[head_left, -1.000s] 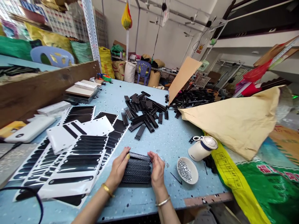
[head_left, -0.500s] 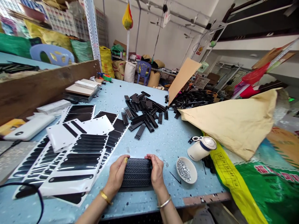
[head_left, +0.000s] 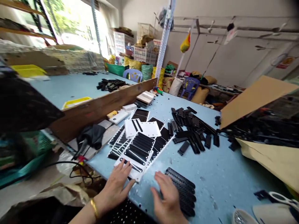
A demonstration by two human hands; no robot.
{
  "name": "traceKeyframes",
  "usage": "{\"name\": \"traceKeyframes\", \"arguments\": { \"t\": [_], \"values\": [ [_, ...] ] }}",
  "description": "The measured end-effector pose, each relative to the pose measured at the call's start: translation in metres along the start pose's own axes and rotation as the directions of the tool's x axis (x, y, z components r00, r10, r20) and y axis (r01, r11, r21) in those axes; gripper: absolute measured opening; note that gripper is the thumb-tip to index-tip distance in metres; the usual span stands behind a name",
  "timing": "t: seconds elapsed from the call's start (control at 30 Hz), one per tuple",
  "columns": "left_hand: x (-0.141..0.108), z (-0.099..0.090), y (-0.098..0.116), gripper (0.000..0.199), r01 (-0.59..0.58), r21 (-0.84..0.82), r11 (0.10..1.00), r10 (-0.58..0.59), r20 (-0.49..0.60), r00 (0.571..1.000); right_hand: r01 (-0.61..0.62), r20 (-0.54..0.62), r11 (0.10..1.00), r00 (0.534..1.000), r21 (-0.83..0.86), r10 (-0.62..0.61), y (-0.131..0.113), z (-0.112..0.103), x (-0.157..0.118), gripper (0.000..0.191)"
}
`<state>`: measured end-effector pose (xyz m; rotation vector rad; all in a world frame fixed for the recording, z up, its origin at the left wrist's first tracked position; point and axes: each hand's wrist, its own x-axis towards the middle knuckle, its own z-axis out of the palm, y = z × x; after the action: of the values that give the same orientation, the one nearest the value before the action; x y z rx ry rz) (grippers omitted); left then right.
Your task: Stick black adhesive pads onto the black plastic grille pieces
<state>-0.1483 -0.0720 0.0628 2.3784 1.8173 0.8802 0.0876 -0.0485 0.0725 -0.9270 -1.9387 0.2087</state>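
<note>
My left hand (head_left: pixel 118 185) lies with fingers spread on the lower edge of a white sheet with black rounded strips (head_left: pixel 137 152). Its fingertips touch the lone strip near the bottom of that sheet, and it grips nothing. More such sheets lie fanned out beneath. My right hand (head_left: pixel 167 196) is over the table just left of a row of black textured strips (head_left: pixel 182 189) set side by side. Its thumb stands apart from its fingers, and nothing shows in it. The hand covers part of the row's left side.
Beyond the sheets is a loose pile of black slotted plastic pieces (head_left: pixel 193 130). A bowl of small metal parts (head_left: pixel 243 217) and a white mug (head_left: pixel 272 213) with scissors (head_left: pixel 283 199) stand at lower right. A wooden board (head_left: pixel 105 109) edges the table's left; a cardboard flap (head_left: pixel 254 102) rises right.
My view has swung left. Both hands have let go of the row of black strips, which stays on the table; my left hand has moved onto the sheet, my right slightly left of the row.
</note>
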Motion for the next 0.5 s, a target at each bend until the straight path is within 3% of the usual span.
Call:
{"name": "traceKeyframes", "arguments": {
  "t": [0.1, 0.17, 0.23, 0.3, 0.33, 0.43, 0.5],
  "values": [
    [-0.032, -0.011, -0.003, 0.042, 0.054, -0.169, 0.984, -0.053, 0.007, 0.999, 0.093, 0.223, 0.993, 0.972, -0.077, -0.074, -0.023, 0.050, -0.001, 0.040],
    [-0.042, -0.020, 0.000, 0.040, 0.167, -0.336, 0.927, -0.193, -0.044, 0.980, 0.120, 0.333, 0.988, 0.940, -0.101, -0.080, -0.026, 0.070, -0.001, 0.034],
    [-0.043, -0.029, 0.002, 0.038, 0.353, -0.517, 0.780, -0.456, -0.083, 0.886, 0.164, 0.344, 0.984, 0.930, -0.070, -0.130, -0.022, 0.079, -0.002, 0.022],
    [-0.042, -0.036, 0.003, 0.041, 0.518, -0.659, 0.546, -0.704, -0.025, 0.710, 0.219, 0.254, 0.975, 0.946, -0.046, -0.200, -0.018, 0.077, -0.005, 0.023],
    [-0.042, -0.038, 0.004, 0.043, 0.566, -0.688, 0.455, -0.759, 0.033, 0.650, 0.250, 0.196, 0.967, 0.952, -0.051, -0.235, -0.016, 0.073, -0.008, 0.025],
    [-0.042, -0.031, 0.012, 0.035, 0.631, -0.726, 0.274, -0.782, 0.213, 0.585, 0.328, 0.166, 0.943, 0.934, -0.052, -0.316, -0.013, 0.058, -0.022, 0.023],
    [-0.043, -0.020, 0.020, 0.035, 0.653, -0.748, 0.119, -0.752, 0.362, 0.551, 0.352, 0.228, 0.935, 0.908, 0.037, -0.351, -0.011, 0.047, -0.029, 0.021]
  ]
}}
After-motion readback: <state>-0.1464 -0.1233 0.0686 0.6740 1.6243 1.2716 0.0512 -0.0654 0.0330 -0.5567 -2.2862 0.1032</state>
